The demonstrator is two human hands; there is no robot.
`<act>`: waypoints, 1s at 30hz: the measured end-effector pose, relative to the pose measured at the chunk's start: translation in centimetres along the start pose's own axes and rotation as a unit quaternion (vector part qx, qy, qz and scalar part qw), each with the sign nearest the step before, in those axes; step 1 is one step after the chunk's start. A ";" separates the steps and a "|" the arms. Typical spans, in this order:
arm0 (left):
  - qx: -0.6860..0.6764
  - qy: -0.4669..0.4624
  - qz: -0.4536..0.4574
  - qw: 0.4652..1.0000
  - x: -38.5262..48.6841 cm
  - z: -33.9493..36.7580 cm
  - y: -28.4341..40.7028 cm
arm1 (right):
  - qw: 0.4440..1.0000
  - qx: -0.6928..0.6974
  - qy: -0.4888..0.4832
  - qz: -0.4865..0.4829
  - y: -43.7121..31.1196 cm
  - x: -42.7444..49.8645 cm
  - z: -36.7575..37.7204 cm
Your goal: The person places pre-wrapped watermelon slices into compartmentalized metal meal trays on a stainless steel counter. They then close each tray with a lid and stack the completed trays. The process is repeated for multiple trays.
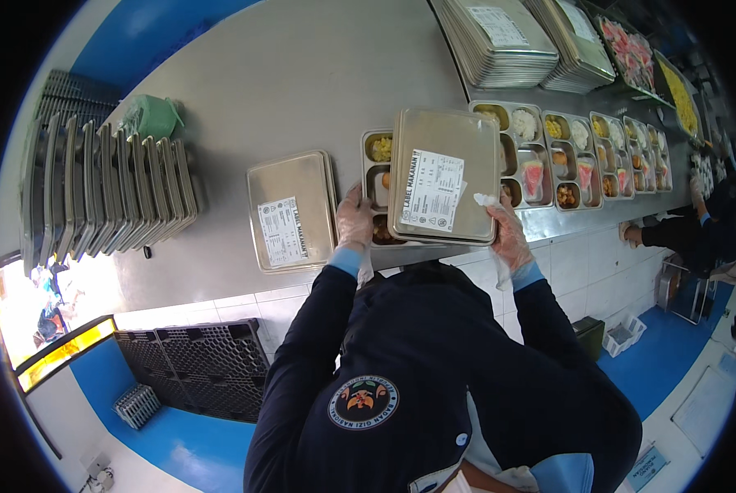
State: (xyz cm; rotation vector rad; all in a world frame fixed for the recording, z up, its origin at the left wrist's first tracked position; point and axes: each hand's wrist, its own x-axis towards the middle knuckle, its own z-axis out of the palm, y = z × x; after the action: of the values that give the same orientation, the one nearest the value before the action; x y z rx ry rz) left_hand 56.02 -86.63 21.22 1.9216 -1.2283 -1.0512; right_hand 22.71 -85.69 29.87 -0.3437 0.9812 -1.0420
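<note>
My right hand (509, 237), in a clear plastic glove, grips the right edge of a steel tray lid (448, 132) that bears a printed label (432, 190). A small white scrap (485, 199) shows at its fingertips. Tilted slightly, the lid covers most of a steel compartment tray (377, 137); yellow food (382, 149) shows at the tray's uncovered left side. My gloved left hand (354, 219) holds that tray's left rim. Just left of this hand, a lidded, labelled steel tray (291, 175) lies on the steel table (318, 68).
Several filled compartment trays (533, 151) run in a row to the right. Behind them stand stacks of lids (503, 43) and a container of watermelon pieces (626, 49). Upright steel trays (109, 191) and a green roll (152, 117) are at left. A co-worker (707, 228) is far right.
</note>
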 end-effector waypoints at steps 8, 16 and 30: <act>-0.163 -0.034 -0.026 0.986 -2.3 -1.6 -2.1 | 0.930 -0.361 0.066 -0.012 6.1 1.8 3.0; -0.060 -0.107 -0.029 0.992 -2.7 -4.1 -0.5 | 0.818 -0.572 0.058 0.014 6.8 0.7 2.6; -0.098 -0.172 -0.009 0.980 -1.3 -16.6 0.4 | 0.976 -0.179 0.054 0.114 11.2 -1.9 9.7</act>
State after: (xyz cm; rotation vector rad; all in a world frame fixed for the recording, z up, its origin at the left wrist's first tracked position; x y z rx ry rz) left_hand 69.96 -84.21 30.08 1.6481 -1.2365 -1.5021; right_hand 36.66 -80.39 28.79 -0.4612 1.2795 -0.6780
